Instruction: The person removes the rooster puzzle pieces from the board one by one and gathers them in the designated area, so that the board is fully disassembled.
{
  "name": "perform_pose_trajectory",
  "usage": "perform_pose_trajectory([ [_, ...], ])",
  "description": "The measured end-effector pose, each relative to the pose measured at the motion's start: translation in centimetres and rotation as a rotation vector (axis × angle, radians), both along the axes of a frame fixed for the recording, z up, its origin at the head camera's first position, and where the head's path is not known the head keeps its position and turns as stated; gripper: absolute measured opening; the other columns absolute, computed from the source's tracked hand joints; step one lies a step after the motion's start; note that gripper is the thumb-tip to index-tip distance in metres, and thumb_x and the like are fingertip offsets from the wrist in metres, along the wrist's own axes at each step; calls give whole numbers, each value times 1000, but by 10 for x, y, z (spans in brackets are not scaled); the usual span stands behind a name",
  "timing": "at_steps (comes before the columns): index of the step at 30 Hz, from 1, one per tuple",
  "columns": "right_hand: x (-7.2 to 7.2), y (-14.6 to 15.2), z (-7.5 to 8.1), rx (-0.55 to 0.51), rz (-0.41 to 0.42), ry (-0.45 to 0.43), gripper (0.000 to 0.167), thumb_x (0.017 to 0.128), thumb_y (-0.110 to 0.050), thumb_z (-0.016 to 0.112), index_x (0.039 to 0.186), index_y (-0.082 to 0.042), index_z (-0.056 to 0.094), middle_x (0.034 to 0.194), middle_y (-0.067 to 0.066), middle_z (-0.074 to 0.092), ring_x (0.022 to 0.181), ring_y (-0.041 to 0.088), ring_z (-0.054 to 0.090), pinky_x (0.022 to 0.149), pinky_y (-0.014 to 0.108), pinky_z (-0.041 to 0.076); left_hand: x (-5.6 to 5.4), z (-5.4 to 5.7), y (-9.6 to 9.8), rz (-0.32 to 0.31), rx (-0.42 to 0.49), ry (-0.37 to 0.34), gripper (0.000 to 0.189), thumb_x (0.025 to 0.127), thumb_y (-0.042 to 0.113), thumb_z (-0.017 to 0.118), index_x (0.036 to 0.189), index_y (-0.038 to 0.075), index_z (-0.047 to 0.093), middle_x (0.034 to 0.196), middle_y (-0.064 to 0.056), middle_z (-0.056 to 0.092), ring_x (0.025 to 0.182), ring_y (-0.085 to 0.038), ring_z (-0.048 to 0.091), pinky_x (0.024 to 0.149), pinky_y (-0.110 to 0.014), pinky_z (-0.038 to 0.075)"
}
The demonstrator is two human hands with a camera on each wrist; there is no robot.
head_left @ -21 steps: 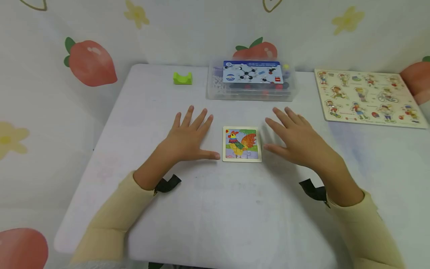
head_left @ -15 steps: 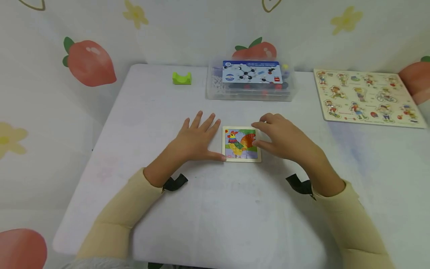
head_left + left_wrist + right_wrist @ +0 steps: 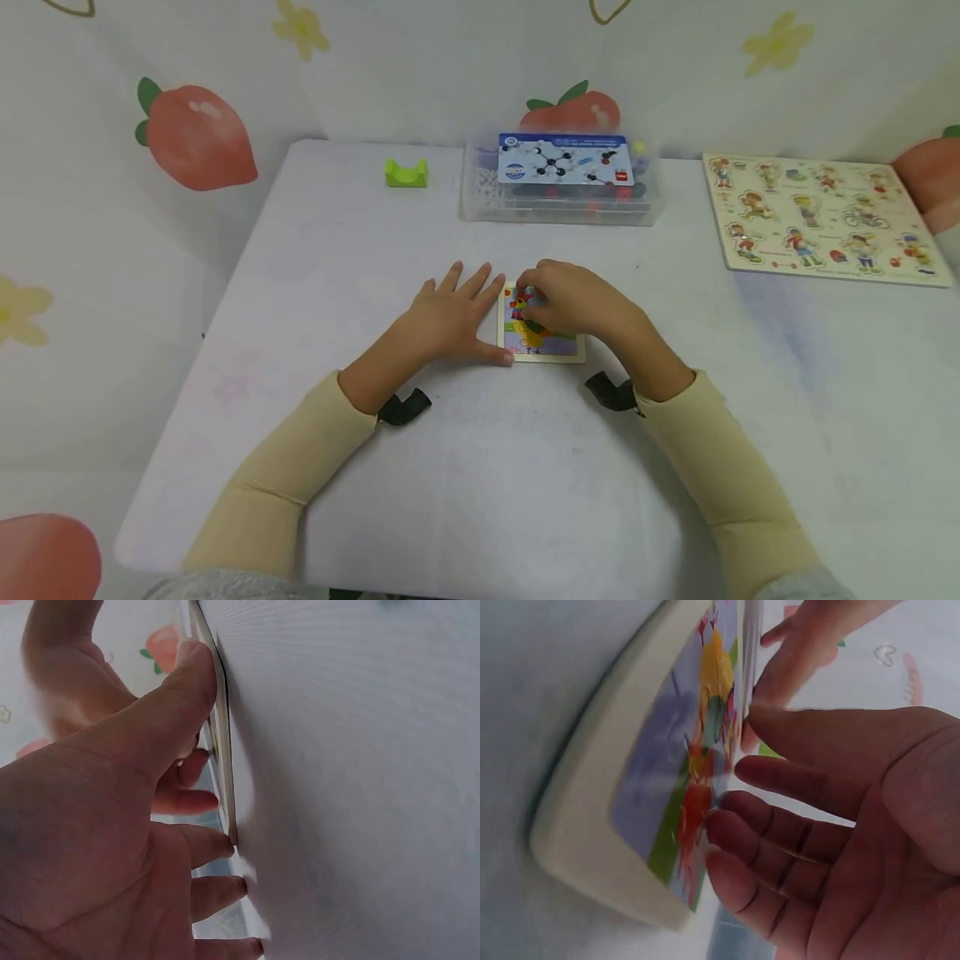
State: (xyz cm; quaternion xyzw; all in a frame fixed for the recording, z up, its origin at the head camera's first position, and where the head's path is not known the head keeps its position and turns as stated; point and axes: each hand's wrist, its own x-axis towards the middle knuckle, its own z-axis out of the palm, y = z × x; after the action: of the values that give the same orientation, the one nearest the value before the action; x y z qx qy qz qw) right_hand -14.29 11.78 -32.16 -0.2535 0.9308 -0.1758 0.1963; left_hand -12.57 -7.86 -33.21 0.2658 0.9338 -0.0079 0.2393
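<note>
A small square jigsaw puzzle (image 3: 555,359) with a rooster picture lies flat in its pale wooden frame at mid-table. My left hand (image 3: 448,323) is beside it with fingers spread, the thumb resting at the frame's lower left corner. In the left wrist view, that thumb (image 3: 191,675) lies along the frame's edge (image 3: 223,750). My right hand (image 3: 581,298) reaches over the puzzle from the right and covers much of the picture. The right wrist view has its bent fingers (image 3: 731,877) at the picture surface, with a gap between thumb and index finger.
Behind the puzzle stands a clear plastic box (image 3: 558,212) with a molecule-printed card (image 3: 566,158) on top. A bright green notched block (image 3: 406,173) sits at the back left. A wooden board with printed children (image 3: 825,217) lies at the back right.
Both hands have moved inward. My left thumb has come onto the frame's corner, and my right hand has swung left over the picture with its fingers bending. The puzzle stays in place.
</note>
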Motion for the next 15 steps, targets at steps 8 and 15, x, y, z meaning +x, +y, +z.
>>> perform_pose_trajectory([
  [8,-2,-4,-4,-22,-41,7,34,89,-9,72,122,-2,68,107,11,64,95,27,58,89,44,49,-1,0,4,-3,-21,-5,114,82,82,54,163,19,3,168,-7,-1,150,-44,3,112,-64,22],
  [15,-2,-5,-6,-37,-83,-8,32,88,-12,76,118,-2,68,104,11,64,94,28,58,87,43,50,-1,0,3,3,-33,-11,114,82,81,54,163,19,4,168,-8,0,150,-44,4,112,-64,23],
])
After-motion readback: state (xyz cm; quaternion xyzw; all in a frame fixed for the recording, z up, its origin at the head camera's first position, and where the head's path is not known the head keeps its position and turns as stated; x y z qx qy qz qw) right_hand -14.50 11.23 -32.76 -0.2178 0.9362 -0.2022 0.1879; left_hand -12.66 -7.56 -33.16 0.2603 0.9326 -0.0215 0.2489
